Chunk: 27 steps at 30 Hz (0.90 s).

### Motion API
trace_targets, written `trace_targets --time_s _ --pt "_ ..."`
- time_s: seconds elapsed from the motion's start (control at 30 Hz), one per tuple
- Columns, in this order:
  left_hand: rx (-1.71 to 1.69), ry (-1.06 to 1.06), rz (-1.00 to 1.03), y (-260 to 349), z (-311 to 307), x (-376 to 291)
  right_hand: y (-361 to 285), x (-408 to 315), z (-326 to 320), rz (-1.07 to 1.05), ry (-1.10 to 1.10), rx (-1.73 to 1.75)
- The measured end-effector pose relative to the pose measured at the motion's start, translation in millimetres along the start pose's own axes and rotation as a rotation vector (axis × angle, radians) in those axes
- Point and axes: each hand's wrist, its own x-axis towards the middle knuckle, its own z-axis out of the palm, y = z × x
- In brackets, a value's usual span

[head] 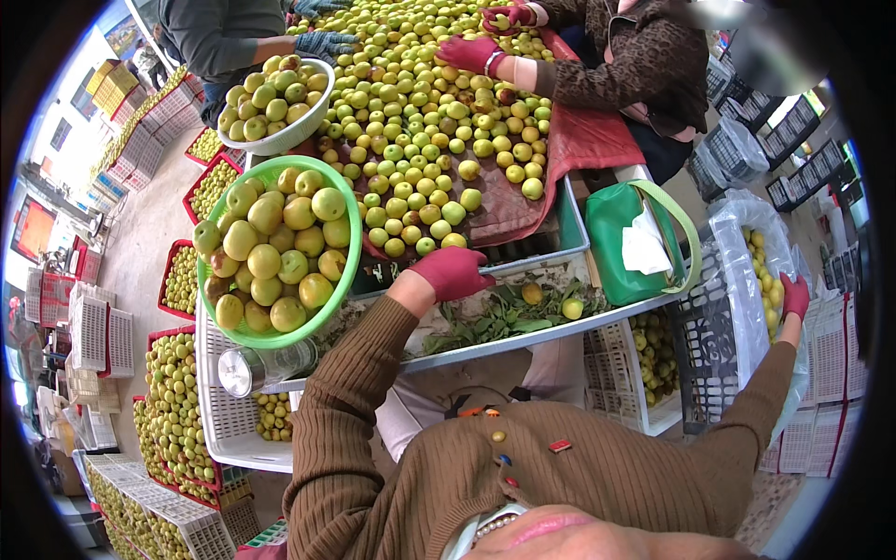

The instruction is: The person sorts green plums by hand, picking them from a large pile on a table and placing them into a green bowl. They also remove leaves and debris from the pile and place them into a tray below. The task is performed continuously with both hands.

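Observation:
My left hand (453, 274), in a maroon glove, hovers over the near edge of the sorting table with its fingers bent; no fruit shows in it. Beyond it, round yellow-green jujube-like fruits (413, 168) spread over a red quilted cloth (500, 213). Below it, a trough holds green leaves (521, 311) and two loose fruits. Far to the right, my gloved right hand (795, 297) is at the inner side of a clear plastic liner (749, 210) in a black crate (707, 336), beside the fruits (768, 287) in it. Its fingertips are too small to judge.
A green basket (355, 259) and a white basket (269, 145), both heaped with fruit, stand at left. A glass jar (262, 367) lies below. A green bag (616, 238) with tissue sits right. Two co-workers' gloved hands (472, 56) (325, 43) reach over the fruit.

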Motion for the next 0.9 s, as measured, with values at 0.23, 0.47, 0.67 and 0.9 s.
trace_targets --time_s 0.23,0.47,0.67,0.9 --pt "-0.002 0.019 -0.027 -4 -2 -7 -319 -123 -136 -0.246 -0.321 0.927" --pt "-0.025 0.036 0.002 -4 -2 -10 -495 -301 -157 -0.824 -1.66 1.151" --pt "0.008 0.053 -0.034 -6 -2 -10 -587 -327 -81 -1.781 -1.568 0.547" --pt "0.03 0.032 -0.09 -2 3 -5 -734 -262 96 -1.133 -0.719 0.114"
